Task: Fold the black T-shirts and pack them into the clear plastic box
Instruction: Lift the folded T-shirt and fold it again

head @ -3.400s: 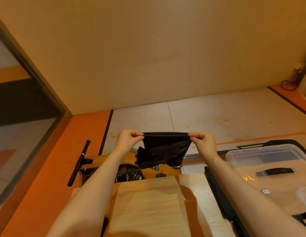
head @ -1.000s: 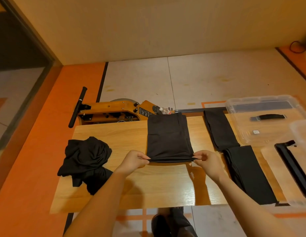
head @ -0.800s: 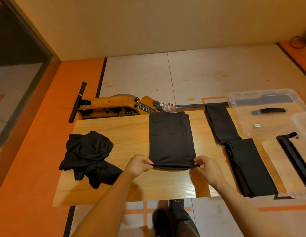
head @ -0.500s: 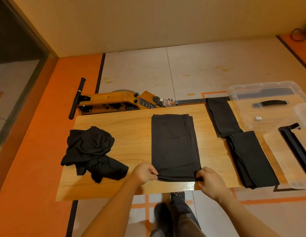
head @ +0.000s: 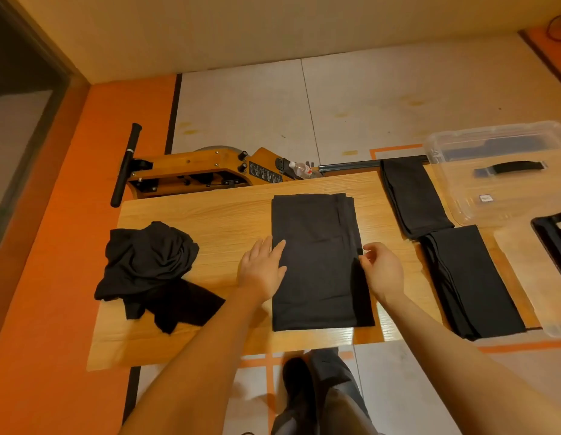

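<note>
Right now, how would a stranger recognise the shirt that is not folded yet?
Start at the wooden table and go to its left end. The crumpled black shirt lies there in a heap, whereas its neighbours are flat rectangles.
</note>
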`<state>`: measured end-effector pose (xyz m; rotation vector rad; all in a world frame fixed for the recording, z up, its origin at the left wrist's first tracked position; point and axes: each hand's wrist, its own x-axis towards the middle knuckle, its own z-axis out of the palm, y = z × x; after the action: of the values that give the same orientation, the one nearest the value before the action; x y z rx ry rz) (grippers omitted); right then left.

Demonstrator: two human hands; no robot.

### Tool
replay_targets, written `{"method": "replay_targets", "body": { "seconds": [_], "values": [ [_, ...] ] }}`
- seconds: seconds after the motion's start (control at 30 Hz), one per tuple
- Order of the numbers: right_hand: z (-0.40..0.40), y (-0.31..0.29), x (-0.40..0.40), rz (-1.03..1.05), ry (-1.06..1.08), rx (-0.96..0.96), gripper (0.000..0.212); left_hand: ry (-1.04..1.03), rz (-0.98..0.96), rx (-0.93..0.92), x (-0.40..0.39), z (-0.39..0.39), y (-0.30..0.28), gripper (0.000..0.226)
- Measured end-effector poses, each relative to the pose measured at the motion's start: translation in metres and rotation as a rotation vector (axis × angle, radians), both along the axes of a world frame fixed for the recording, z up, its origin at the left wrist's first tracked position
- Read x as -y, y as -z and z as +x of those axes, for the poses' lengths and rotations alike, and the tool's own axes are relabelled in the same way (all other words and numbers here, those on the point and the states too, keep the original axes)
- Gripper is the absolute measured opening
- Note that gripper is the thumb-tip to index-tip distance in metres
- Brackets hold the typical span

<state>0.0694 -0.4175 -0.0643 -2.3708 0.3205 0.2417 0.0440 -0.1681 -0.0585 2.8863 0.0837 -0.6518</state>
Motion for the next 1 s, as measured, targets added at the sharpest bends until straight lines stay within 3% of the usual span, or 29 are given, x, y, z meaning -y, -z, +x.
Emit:
{"method": "replay_targets", "body": {
  "seconds": [0.2,0.47,0.87,1.0],
  "values": [
    [0.050,0.011,-0.015,0.106,0.115,0.022,0.033,0.072,0.097,0.028,0.007,0.025,0.021,0.066],
    [0.088,0.018,-0.034,0.154,0.180,-0.022,0.048,0.062,0.047,0.033,0.014,0.047,0.028,0.067],
    [0.089,0.026,-0.024,0.131,0.265,0.023,0.035,0.013,-0.004,0.076,0.016,0.061,0.039,0.067],
    [0.085,0.030,-0.026,-0.160,0.119,0.243,0.042,0.013,0.047,0.113,0.018,0.059,0.045,0.068]
  ]
}}
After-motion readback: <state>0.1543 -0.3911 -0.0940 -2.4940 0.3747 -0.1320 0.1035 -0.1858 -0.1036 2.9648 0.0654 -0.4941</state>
